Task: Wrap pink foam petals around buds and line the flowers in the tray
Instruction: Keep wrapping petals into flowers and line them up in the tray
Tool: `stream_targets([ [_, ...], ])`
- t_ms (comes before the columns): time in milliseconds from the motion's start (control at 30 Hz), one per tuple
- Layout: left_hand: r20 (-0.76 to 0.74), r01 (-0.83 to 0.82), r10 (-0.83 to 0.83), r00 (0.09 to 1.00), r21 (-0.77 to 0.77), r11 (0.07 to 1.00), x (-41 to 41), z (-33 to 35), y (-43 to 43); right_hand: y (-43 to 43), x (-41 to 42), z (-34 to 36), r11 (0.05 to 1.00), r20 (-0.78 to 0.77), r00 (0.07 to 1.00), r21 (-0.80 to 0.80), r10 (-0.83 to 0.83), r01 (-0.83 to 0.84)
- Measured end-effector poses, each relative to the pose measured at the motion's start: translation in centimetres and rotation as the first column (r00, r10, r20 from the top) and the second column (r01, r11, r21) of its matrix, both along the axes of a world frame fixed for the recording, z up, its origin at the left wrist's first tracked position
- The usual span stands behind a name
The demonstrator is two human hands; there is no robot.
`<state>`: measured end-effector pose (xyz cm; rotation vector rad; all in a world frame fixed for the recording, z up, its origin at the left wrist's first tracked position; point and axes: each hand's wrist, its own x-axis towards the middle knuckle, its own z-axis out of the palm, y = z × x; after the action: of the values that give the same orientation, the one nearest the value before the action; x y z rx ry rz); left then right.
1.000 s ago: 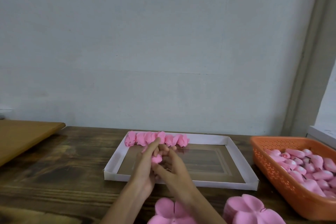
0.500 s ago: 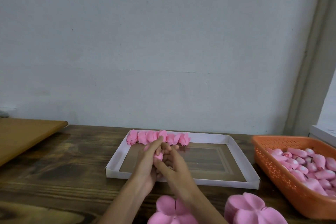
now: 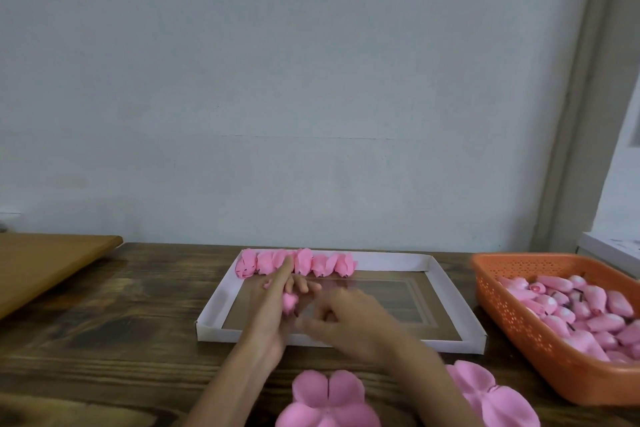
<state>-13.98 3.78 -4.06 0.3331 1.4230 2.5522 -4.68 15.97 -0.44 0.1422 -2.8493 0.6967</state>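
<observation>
Petal stacks (image 3: pixel 327 399): pink foam, on the dark plank table (image 3: pixel 121 322), in front of the tray (image 3: pixel 449 288).
Left hand (image 3: pixel 270 317): over tray's near-left part; fingers curled round one wrapped flower (image 3: pixel 289 302), forefinger straight.
Right hand (image 3: pixel 349 321): beside it, motion-blurred; grip cannot be told.
Flower row (image 3: pixel 298 262): along tray's far wall.
Basket (image 3: pixel 502 308): orange, right of tray, holding buds (image 3: pixel 581 308).
Wall (image 3: pixel 311 97): pale, behind tray.

We take this for a small craft workshop: dark stained wooden table (image 3: pixel 104 340) vs. plain pale painted wall (image 3: pixel 311 80), orange perforated plastic basket (image 3: pixel 502 305) heaped w/ pink foam buds (image 3: pixel 571 308), stacks of flat pink foam petal cutouts (image 3: pixel 327 399), white-rimmed cardboard tray (image 3: pixel 391 262) w/ wrapped pink foam flowers (image 3: pixel 332 265) in a row.
</observation>
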Motion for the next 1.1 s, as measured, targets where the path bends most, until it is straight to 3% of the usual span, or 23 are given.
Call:
stream_targets([
  [133, -0.002, -0.022, 0.022, 1.000, 0.020, 1.000, -0.9, -0.5, -0.4, 1.5, 1.6, 1.6, 0.977, 0.443, 0.881, 0.051, 0.164, -0.207],
  [300, 0.015, -0.005, 0.005, 1.000, 0.013, 1.000, -1.5, -1.0, -0.5, 1.6, 1.2, 2.0, 0.979, 0.473, 0.864, 0.020, 0.170, -0.204],
  [600, 0.001, 0.004, -0.004, 1.000, -0.029, 1.000, -1.1, -0.9, -0.3, 1.2, -1.1, 4.8, 0.958, 0.677, 0.700, -0.025, 0.228, -0.287],
  [700, 0.000, -0.015, 0.015, 1.000, -0.052, 0.999, -1.2, -0.9, -0.2, 1.3, -1.5, 5.6, 0.932, 0.653, 0.701, -0.020, 0.286, -0.362],
  [800, 0.005, -0.012, 0.012, 1.000, -0.055, 0.998, -1.1, -0.8, -0.2, 1.7, -1.3, 5.5, 0.918, 0.619, 0.686, -0.172, 0.382, -0.356],
  [900, 0.039, -0.025, 0.027, 0.999, -0.037, 0.999, -1.2, -0.6, -0.2, 2.3, -1.1, 4.2, 0.882, 0.528, 0.735, -0.425, 0.426, -0.205],
  [967, 0.086, -0.034, 0.033, 0.996, 0.010, 0.999, -1.3, -0.4, -0.2, 2.8, -1.3, 3.1, 0.806, 0.474, 0.772, -0.586, 0.423, -0.082],
  [1100, 0.145, -0.021, 0.011, 0.989, 0.063, 0.998, -1.3, 0.0, -0.1, 3.8, -1.7, 1.3, 0.680, 0.395, 0.847, -0.731, 0.356, 0.055],
])
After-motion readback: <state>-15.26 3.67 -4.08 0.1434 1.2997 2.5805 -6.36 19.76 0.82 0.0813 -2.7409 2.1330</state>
